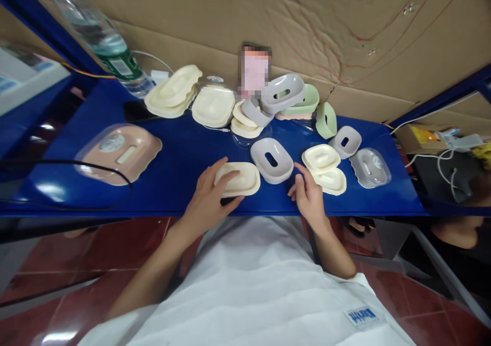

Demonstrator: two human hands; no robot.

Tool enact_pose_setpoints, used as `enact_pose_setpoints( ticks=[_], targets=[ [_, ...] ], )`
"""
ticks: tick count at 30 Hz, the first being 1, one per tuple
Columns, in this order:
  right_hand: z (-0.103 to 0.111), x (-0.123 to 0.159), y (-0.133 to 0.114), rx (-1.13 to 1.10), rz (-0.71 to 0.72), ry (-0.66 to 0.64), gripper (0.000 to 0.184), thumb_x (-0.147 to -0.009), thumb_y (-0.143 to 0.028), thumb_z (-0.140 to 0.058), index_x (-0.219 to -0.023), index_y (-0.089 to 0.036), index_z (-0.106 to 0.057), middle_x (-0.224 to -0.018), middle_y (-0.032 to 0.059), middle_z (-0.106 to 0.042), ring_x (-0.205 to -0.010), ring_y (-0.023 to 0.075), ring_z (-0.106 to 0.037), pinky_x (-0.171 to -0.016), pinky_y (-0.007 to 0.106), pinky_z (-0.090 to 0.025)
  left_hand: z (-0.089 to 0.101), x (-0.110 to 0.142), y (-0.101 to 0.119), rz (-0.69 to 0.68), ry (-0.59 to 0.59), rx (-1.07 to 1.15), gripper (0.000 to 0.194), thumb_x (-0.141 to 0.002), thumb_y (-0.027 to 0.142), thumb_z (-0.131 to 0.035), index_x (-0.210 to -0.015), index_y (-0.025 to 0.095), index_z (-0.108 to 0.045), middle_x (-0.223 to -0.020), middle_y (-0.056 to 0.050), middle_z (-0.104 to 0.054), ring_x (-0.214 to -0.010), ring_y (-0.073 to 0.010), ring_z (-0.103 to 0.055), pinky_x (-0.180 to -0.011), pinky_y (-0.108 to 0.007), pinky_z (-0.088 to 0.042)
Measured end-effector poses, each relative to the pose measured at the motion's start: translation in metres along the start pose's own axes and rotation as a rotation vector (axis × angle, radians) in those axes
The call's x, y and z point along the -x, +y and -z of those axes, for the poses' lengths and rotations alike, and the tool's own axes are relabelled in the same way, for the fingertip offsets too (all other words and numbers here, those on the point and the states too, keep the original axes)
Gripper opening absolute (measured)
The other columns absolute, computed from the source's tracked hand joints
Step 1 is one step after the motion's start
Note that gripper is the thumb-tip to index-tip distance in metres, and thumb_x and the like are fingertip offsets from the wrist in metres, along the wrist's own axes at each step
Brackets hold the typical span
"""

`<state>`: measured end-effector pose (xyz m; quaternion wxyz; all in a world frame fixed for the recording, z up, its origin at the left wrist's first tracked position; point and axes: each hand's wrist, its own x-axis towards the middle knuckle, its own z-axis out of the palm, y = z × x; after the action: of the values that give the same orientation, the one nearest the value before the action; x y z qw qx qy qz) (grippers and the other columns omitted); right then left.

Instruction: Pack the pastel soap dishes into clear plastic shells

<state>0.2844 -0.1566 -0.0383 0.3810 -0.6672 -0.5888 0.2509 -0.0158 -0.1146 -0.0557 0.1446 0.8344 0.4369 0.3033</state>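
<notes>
My left hand (207, 192) spans a cream oval soap dish tray (245, 178) at the table's front edge, with fingers at its far and near sides. Right beside that tray is a grey soap dish (273, 161) with a dark slot in its middle. My right hand (308, 195) is at the grey dish's right side, holding nothing that I can see. Its index finger reaches to the dish's rim or just short of it, and the other fingers are loosely bent. To the right of this hand, two cream trays (324, 158) overlap.
Stacked cream pieces (172, 93), grey and green dishes (284, 91) line the back, near a blurred-out phone-like panel (255, 70). A packaged pink dish (123, 154) lies left, a packaged grey one (370, 168) right. A water bottle (118, 60) stands back left. A black cable (76, 163) crosses the left side.
</notes>
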Motion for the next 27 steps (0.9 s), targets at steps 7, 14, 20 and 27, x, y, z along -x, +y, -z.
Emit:
enact_pose_setpoints(
  ticks=[7,14,20,27],
  targets=[
    [-0.014,0.001,-0.01,0.405,0.453,0.135,0.043,-0.108,-0.045,-0.061,-0.147,-0.026,-0.066,-0.14,0.0173,-0.068,-0.126,0.0355,-0.066,-0.104,0.054,-0.058,0.007,0.0,0.001,-0.005,-0.072,0.115,0.069,-0.1,0.034,-0.071,-0.162,0.03,-0.04,-0.177,-0.017,-0.024,-0.164,-0.0374,-0.033,-0.127,-0.058,-0.043],
    [-0.011,-0.006,-0.006,0.244,0.543,0.152,0.036,-0.11,-0.021,-0.055,-0.143,-0.025,-0.069,-0.135,0.0115,-0.075,-0.129,0.0284,-0.068,-0.114,0.051,-0.056,0.0,-0.002,-0.003,0.152,0.104,0.041,0.071,-0.095,0.037,-0.079,-0.158,0.028,-0.047,-0.161,-0.018,-0.046,-0.15,-0.0399,-0.049,-0.124,-0.065,-0.044],
    [-0.009,-0.006,-0.007,0.231,0.76,-0.137,0.043,-0.11,-0.012,-0.047,-0.147,-0.026,-0.065,-0.146,0.0096,-0.071,-0.148,0.0251,-0.059,-0.124,0.051,-0.052,0.003,-0.001,-0.002,0.101,0.082,0.233,0.07,-0.098,0.032,-0.077,-0.16,0.031,-0.044,-0.165,-0.015,-0.04,-0.147,-0.0316,-0.055,-0.12,-0.051,-0.054],
    [-0.016,-0.006,-0.007,0.376,0.743,-0.232,0.046,-0.11,-0.021,-0.057,-0.156,-0.026,-0.059,-0.166,0.0114,-0.054,-0.161,0.0303,-0.042,-0.129,0.059,-0.046,-0.002,-0.001,-0.007,-0.017,0.062,0.151,0.046,-0.105,0.031,-0.066,-0.15,0.028,-0.056,-0.172,-0.015,-0.037,-0.149,-0.0315,-0.056,-0.122,-0.052,-0.054]
  ],
)
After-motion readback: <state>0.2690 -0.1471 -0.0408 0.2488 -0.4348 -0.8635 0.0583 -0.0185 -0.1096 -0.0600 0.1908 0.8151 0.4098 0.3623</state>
